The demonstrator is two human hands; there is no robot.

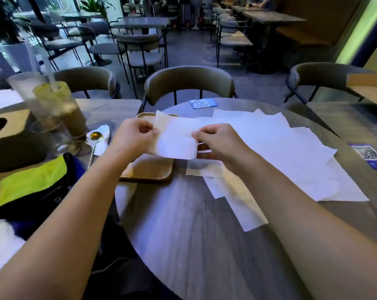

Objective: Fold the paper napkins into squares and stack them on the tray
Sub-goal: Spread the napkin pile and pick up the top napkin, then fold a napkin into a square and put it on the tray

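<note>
left hand (132,135) grip: pinching the napkin's left edge | right hand (215,140) grip: pinching its right edge | napkin (174,137): folded, held in the air above the tray (149,173) | loose napkins (280,152): spread on the desk (183,224) right of the tray | spoon (95,140): left of the tray
</note>
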